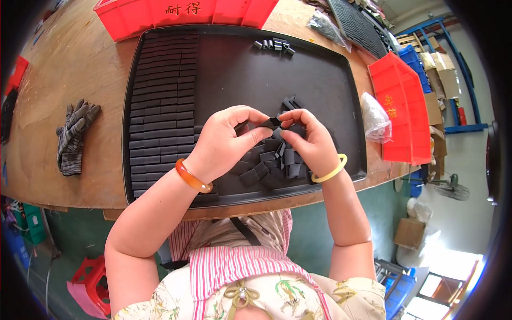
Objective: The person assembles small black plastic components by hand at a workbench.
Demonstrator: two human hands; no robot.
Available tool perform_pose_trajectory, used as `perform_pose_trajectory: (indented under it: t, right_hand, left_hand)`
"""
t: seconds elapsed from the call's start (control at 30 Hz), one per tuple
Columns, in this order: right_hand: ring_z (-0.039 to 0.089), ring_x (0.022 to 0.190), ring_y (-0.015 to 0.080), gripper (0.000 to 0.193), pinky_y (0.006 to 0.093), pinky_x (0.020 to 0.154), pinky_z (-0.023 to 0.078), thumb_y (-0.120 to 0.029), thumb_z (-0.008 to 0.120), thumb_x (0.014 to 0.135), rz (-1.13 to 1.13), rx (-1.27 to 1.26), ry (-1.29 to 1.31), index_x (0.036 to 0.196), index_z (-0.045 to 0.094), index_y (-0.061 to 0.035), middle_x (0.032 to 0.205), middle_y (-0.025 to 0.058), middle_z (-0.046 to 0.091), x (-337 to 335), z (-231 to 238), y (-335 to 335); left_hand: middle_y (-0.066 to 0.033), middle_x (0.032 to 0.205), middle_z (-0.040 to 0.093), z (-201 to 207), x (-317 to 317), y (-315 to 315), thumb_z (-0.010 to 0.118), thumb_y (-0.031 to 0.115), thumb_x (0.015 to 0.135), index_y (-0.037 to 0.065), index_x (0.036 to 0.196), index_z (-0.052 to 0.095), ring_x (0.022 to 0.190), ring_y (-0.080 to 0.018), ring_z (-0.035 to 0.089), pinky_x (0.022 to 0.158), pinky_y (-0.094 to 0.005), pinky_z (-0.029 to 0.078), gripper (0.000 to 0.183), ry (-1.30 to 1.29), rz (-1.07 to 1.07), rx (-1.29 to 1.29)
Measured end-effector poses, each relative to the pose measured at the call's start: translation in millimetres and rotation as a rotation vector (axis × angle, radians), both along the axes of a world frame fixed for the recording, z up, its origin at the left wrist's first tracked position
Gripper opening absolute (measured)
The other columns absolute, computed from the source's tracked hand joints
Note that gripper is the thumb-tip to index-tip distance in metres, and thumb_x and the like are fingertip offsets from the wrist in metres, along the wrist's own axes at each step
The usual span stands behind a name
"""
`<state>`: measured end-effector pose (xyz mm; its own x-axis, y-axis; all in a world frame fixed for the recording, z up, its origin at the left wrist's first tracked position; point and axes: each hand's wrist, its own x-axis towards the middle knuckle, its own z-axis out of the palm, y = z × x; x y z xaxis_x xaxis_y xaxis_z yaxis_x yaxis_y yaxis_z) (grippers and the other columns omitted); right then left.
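Note:
Over the right half of a black tray, both my hands are raised with their fingertips close together. A short black sleeve is pinched between my left hand and my right hand; its end looks hollow. Under and beside my right hand lies a loose heap of flat black sleeves, lying at odd angles. To the left of my left hand, rows of black sleeves are laid edge to edge in columns. My fingers hide part of the held piece.
Several short black cylinders lie near the tray's far edge. Red bins stand beyond the tray and to its right, with a clear plastic bag between. Grey knitted gloves rest on the wooden table at left.

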<state>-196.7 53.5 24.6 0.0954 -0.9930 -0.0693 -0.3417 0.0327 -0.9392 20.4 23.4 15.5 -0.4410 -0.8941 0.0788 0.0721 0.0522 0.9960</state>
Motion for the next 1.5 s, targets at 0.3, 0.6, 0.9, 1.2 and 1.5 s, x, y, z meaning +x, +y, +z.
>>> perform_pose_trajectory:
  t: [0.3, 0.6, 0.9, 1.2, 1.5]
  right_hand:
    - [0.057, 0.092, 0.0342, 0.030, 0.0408, 0.084, 0.046, -0.027, 0.071, 0.087, -0.165, -0.561, 0.721, 0.101, 0.062, -0.0019, 0.096, 0.0148, 0.061, -23.6, -8.8, -35.8]
    - [0.058, 0.105, 0.0368, 0.046, 0.0427, 0.090, 0.049, -0.037, 0.069, 0.087, -0.175, -0.713, 1.168, 0.120, 0.053, -0.0081, 0.114, 0.0159, 0.059, -50.0, -48.9, -185.7]
    - [0.064, 0.090, 0.0359, 0.023, 0.0414, 0.077, 0.051, -0.015, 0.066, 0.091, 0.067, -0.680, 0.937, 0.108, 0.056, -0.0049, 0.103, 0.0176, 0.064, -58.6, -58.1, -220.0]
    - [0.055, 0.076, 0.0161, 0.026, 0.0272, 0.063, 0.048, -0.021, 0.054, 0.100, -0.163, 0.400, -0.984, 0.113, 0.059, 0.0006, 0.089, 0.0070, 0.057, -45.8, -0.8, -121.8]
    - [0.052, 0.071, 0.0050, 0.017, 0.0214, 0.062, 0.044, -0.014, 0.059, 0.099, 0.024, 0.139, -0.316, 0.109, 0.063, -0.0006, 0.079, -0.0017, 0.057, 13.5, 35.8, -14.5]
  left_hand:
    - [0.0008, 0.083, 0.058, -4.4, -1.7, -1.2, 0.075, 0.002, 0.081, 0.000, 0.092, 0.070, 0.064, -0.0051, 0.045, 0.061, -0.0221, 0.041, 0.012, 0.017, 0.039, -0.119]
    - [0.0009, 0.086, 0.058, -6.1, -5.2, 0.8, 0.076, -0.001, 0.079, 0.000, 0.088, 0.069, 0.067, -0.0039, 0.046, 0.062, -0.0201, 0.040, 0.011, -0.053, 0.078, -0.073]
    - [0.0018, 0.085, 0.056, -1.8, -6.6, 4.4, 0.075, -0.002, 0.080, -0.001, 0.089, 0.069, 0.063, -0.0038, 0.041, 0.059, -0.0202, 0.037, 0.011, -0.048, 0.054, 0.020]
    - [0.0025, 0.086, 0.056, 1.0, -4.7, 1.0, 0.076, 0.003, 0.080, 0.001, 0.094, 0.071, 0.063, -0.0036, 0.041, 0.059, -0.0197, 0.037, 0.016, -0.124, 0.142, -0.053]
    - [0.0018, 0.089, 0.057, -2.8, -5.3, 0.5, 0.076, 0.004, 0.080, 0.001, 0.093, 0.070, 0.063, -0.0034, 0.042, 0.058, -0.0199, 0.038, 0.014, -0.166, 0.162, -0.118]
